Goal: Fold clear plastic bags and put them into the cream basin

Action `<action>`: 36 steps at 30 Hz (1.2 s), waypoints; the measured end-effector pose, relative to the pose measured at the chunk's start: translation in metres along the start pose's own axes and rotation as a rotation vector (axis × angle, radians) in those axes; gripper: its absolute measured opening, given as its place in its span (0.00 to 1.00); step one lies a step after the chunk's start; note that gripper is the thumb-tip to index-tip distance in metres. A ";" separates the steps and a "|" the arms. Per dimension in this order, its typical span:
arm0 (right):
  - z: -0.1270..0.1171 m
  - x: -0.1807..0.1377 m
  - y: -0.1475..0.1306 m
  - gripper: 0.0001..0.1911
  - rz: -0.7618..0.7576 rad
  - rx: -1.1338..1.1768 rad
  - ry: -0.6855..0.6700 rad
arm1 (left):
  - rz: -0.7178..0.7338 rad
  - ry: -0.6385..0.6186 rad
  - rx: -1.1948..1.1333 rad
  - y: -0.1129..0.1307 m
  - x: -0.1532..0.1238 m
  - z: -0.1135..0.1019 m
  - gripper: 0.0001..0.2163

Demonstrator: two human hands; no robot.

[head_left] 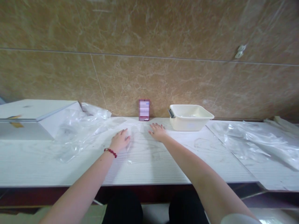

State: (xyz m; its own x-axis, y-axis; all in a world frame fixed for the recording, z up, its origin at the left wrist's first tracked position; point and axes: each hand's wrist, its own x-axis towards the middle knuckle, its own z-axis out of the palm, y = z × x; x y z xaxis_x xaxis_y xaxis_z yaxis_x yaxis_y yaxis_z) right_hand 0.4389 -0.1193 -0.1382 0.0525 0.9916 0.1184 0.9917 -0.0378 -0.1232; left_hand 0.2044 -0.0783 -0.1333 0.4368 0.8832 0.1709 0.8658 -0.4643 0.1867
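My left hand (121, 139) lies flat on the white table (144, 168), fingers stretched out, resting on a clear plastic sheet (130, 140) that is hard to make out. A red bead bracelet (110, 152) circles that wrist. My right hand (158, 131) also lies flat and spread on the table, a little farther back, near the sheet's right edge. Neither hand grips anything. A small maroon card (144, 109) stands upright against the wall just behind the hands.
A cream plastic basin (190, 116) sits at the back right of the hands. Crumpled clear plastic (79, 127) lies left, beside a white box (35, 116). More clear plastic (257, 140) covers the table's right part. A brown marble wall (149, 62) backs the table.
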 end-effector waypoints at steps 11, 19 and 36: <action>0.016 0.034 -0.040 0.33 -0.020 0.019 -0.113 | -0.207 -0.227 -0.088 -0.025 0.016 -0.008 0.11; -0.003 0.016 -0.042 0.31 -0.018 0.046 0.006 | -0.146 -0.370 -0.246 -0.026 0.042 -0.012 0.07; 0.004 -0.032 -0.089 0.13 -0.338 0.228 -0.003 | -0.114 -0.340 -0.465 -0.037 0.040 -0.009 0.06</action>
State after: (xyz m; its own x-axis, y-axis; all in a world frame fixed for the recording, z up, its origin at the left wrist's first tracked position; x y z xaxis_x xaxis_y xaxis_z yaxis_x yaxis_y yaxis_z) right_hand 0.3481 -0.1475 -0.1350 -0.2722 0.9439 0.1870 0.9017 0.3181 -0.2928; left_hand 0.1875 -0.0258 -0.1249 0.4678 0.8652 -0.1807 0.7472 -0.2779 0.6037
